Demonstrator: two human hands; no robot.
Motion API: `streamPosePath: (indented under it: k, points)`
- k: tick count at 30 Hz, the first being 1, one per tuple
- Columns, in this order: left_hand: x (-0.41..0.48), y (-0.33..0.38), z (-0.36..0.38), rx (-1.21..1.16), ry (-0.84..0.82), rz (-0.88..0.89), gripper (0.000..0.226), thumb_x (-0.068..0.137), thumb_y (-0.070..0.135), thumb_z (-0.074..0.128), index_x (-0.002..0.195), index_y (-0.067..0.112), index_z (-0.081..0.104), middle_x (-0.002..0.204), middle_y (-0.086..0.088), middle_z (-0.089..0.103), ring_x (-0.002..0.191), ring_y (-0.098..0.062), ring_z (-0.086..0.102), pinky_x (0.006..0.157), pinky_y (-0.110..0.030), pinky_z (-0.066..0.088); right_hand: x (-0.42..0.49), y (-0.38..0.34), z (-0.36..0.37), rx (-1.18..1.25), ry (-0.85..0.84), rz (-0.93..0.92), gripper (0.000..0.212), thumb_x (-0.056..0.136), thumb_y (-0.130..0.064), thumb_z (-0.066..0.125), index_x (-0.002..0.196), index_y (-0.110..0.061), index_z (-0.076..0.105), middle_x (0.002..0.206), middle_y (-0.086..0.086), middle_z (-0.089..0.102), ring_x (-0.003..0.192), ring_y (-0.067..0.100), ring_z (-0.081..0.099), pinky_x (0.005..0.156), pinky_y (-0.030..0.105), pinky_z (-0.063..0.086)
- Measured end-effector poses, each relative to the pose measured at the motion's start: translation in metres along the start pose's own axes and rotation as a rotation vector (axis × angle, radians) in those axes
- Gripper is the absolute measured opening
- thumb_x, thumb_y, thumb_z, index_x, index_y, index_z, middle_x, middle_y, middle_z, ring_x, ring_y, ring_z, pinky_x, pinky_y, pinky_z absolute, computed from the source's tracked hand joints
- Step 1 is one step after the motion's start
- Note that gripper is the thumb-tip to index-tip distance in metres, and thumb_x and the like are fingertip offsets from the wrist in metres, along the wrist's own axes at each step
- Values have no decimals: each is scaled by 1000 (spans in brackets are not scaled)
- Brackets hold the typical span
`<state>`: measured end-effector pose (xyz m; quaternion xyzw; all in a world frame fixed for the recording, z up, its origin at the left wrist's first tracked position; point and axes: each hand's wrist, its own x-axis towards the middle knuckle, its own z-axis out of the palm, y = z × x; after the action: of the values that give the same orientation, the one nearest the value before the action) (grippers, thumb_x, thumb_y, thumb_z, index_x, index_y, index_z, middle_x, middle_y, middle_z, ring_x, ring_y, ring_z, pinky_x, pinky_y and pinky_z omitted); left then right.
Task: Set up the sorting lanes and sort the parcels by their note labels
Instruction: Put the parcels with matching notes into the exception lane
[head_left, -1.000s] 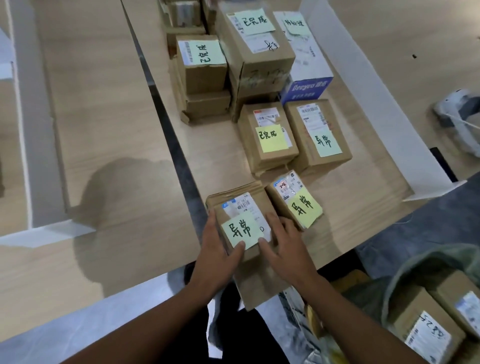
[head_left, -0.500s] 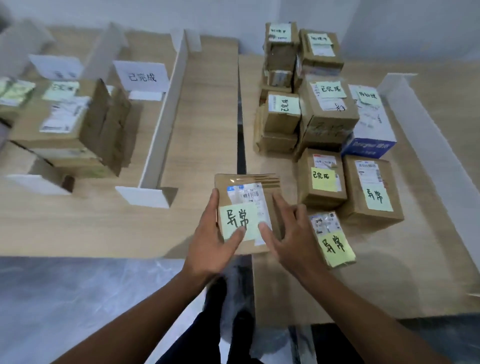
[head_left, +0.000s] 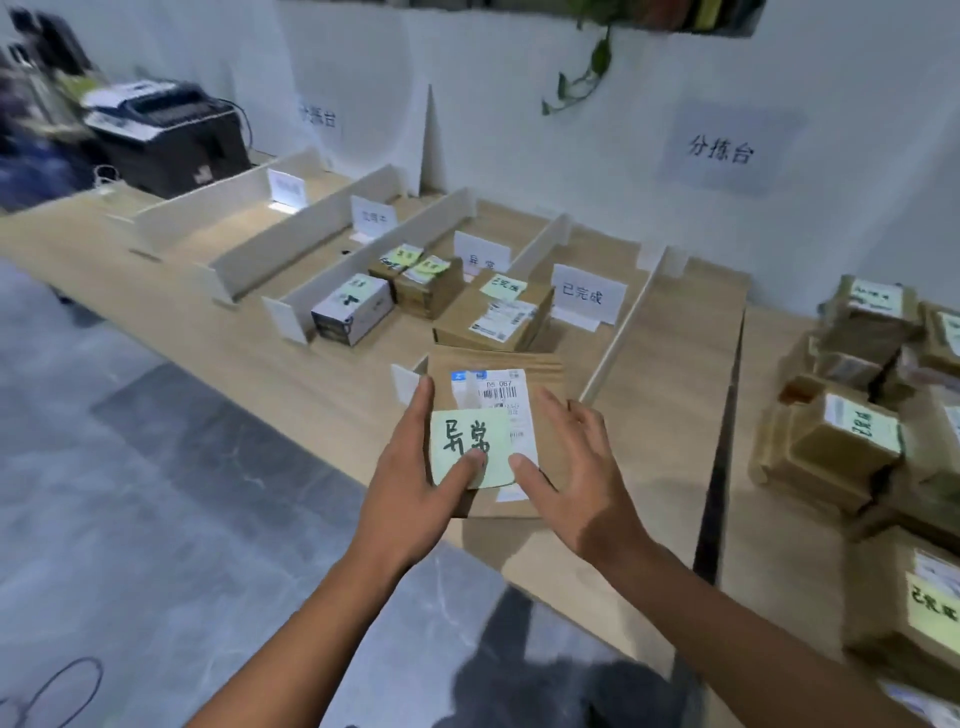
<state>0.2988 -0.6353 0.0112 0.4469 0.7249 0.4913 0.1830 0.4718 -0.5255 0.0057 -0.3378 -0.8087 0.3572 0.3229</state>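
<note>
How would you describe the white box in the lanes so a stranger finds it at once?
Find the long pale wooden table against the white wall, split into lanes by white divider boards. In the lane holding two plain brown cardboard boxes, the white printed cardboard box stands in front of them, nearer the table's edge. It alone is white with dark print.

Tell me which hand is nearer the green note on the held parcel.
Left. The left hand grips the parcel at its left edge, thumb lying on the green note. The right hand holds its right edge, thumb on the shipping label just beside the note.
</note>
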Motion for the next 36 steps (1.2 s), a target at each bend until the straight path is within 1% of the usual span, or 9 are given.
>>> streamPosePath:
  k: [5,10,16,23,26,28,32,34,36]
  points:
    - [39,-45,-95,28,126,16,92,82,70,59,156,54,7,129,63,29,122,20,45,89,-11,38,62,-60,88,17,-37,-78,67,90,-51,61,152,-39,39,140,-4,38,133,9,46,111,25,39]
    - [90,-92,-190,123,146,34,92,83,69,60,155,56,4,137,59,25,132,4,47,96,-24,42,120,-105,183,45,-43,-122,72,88,-35,72,152,-27,42,134,0,41,119,3,53,96,6,40]
    - [159,-142,-250,173,69,26,95,83,67,61,158,49,6,157,21,40,134,-8,50,105,-40,48,179,-118,261,-18,-24,-63,70,86,-57,58,149,-51,27,127,-23,26,116,-27,32,79,-7,35]
    - [282,-209,-223,52,-153,45,91,88,46,75,160,41,19,148,12,47,126,0,50,101,-28,49,257,-63,302,-82,54,91,68,88,-59,61,138,-74,17,120,-32,20,113,-38,25,70,-4,36]
    - [334,-238,-195,102,-191,42,93,89,48,72,159,45,12,142,10,33,106,19,41,83,4,36,297,-29,312,-115,106,164,69,82,-66,57,138,-75,18,122,-31,20,112,-39,22,85,4,31]
    - [367,-253,-177,113,-247,5,95,88,52,70,160,43,9,143,8,30,106,17,36,82,-2,36,321,-7,320,-121,125,248,72,81,-66,57,143,-69,21,127,-28,21,111,-36,22,91,10,31]
    - [433,-277,-146,192,-334,20,96,86,59,64,161,40,7,146,3,34,121,-3,40,91,-22,36,362,32,329,-130,152,333,72,85,-62,60,146,-65,21,129,-28,22,109,-32,26,89,-2,24]
    - [463,-292,-129,207,-393,20,95,89,54,66,161,39,7,147,-1,36,123,-9,42,90,-25,37,383,52,334,-137,146,426,74,87,-61,61,149,-59,21,140,-21,24,112,-19,30,95,9,31]
    - [487,-305,-115,215,-431,0,95,89,52,66,161,38,6,146,-3,36,126,-13,42,94,-29,39,400,69,340,-167,135,491,75,89,-58,63,152,-53,22,147,-12,25,116,-2,39,93,4,33]
